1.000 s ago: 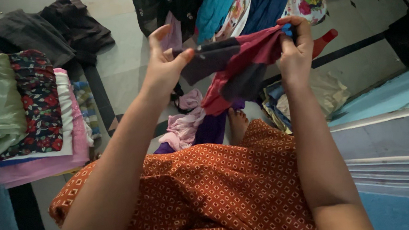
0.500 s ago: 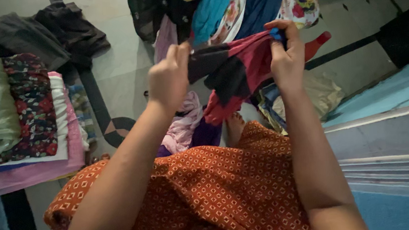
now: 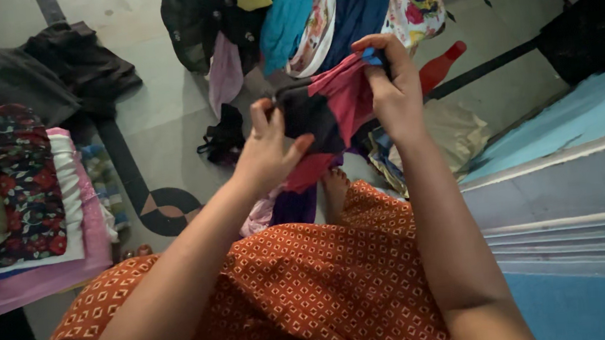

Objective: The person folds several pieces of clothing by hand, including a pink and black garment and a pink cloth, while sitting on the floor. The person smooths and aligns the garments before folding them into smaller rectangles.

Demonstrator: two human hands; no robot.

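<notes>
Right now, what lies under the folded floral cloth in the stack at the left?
Under the dark red-flowered folded cloth lie a white folded cloth and a pink one, only their edges showing. Anything deeper in the stack is covered.

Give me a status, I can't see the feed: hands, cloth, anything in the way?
Left hand and right hand both gripping the red and black cloth. Held up above the lap. Nothing between the hands.
</notes>
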